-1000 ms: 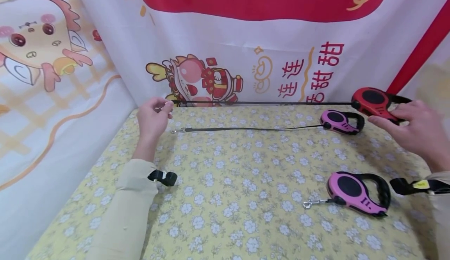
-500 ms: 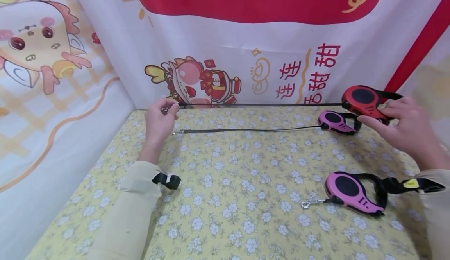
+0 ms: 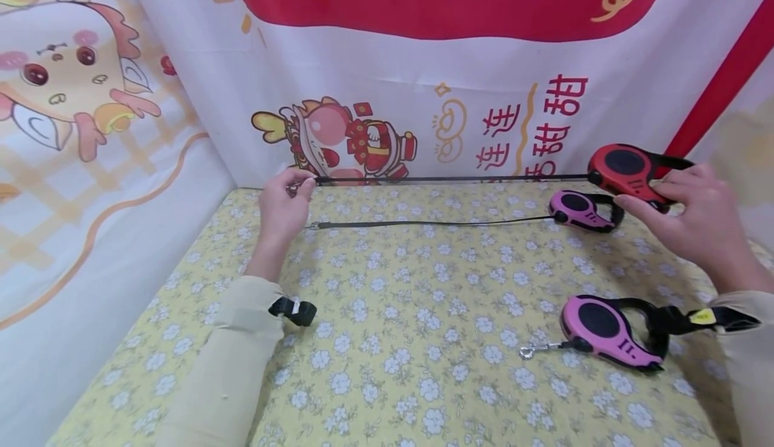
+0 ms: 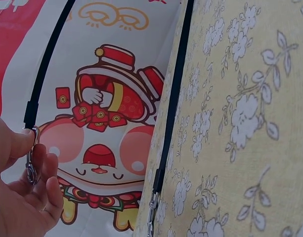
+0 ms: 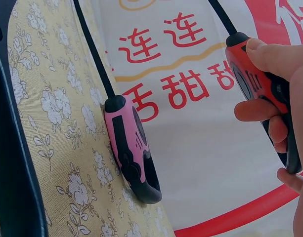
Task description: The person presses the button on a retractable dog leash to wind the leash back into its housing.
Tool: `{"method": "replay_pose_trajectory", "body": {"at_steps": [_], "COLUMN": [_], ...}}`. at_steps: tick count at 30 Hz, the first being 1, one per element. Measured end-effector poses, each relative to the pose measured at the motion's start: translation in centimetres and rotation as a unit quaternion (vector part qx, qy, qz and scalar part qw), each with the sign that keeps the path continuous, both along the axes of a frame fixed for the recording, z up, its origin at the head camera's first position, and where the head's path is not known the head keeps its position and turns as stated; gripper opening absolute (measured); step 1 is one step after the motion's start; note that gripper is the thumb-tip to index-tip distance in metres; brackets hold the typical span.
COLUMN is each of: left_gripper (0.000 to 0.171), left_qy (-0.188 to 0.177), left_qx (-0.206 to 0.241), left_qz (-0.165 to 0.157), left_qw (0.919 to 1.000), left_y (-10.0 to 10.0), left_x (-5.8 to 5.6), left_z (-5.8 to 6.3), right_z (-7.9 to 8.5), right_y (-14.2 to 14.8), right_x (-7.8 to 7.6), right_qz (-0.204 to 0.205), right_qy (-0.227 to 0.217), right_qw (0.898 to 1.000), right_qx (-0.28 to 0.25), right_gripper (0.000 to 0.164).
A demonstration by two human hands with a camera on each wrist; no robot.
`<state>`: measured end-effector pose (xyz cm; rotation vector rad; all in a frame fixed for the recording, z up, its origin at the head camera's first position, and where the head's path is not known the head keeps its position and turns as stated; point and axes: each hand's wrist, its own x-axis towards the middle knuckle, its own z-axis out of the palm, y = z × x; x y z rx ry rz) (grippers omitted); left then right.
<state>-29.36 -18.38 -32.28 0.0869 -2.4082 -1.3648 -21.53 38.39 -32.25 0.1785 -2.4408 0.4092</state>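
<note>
A yellow cloth with white flowers (image 3: 387, 265) covers the table. At the far right lies one pink reel (image 3: 577, 209), its black tape (image 3: 363, 224) stretched to the left; nearer lies a second pink reel (image 3: 605, 322) with a metal clip (image 3: 547, 347). The far curtain (image 3: 375, 60) shows red characters (image 3: 556, 141), the left sheet (image 3: 139, 232) a cartoon animal (image 3: 63, 74).

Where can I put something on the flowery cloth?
The yellow floral cloth is bare between the beige left sleeve and nearer pink plastic leash handle, in front of the lying black strap. The right's crowded: farther pink plastic handle, red plastic handle.
</note>
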Motion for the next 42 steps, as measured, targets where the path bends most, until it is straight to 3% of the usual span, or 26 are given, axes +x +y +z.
{"method": "replay_pose_trajectory", "body": {"at_steps": [12,23,35,42], "left_gripper": [0.018,0.017,0.019,0.021], "left_qy": [0.013,0.012,-0.003,-0.004], "left_qx": [-0.006,-0.011,-0.008,-0.009], "left_qz": [0.001,-0.001,-0.009,-0.018], "left_qw": [0.9999,0.9999,0.9999,0.9998], "left_y": [0.5,0.8,1.0,1.1], "left_x": [0.0,0.1,0.4,0.5], "left_z": [0.3,0.2,0.1,0.1], "right_z": [0.4,0.2,-0.3,-0.4], "right_y": [-0.7,-0.5,-0.6,-0.8], "right_x": [-0.2,-0.2,-0.2,-0.3], "right_qz": [-0.003,-0.012,0.013,0.018], "right_qy": [0.016,0.001,0.033,0.026], "right_qw": [1.0,1.0,0.998,0.998], "right_qx": [0.016,0.017,0.042,0.048], "right_gripper": [0.087,0.073,0.077,0.073]}}
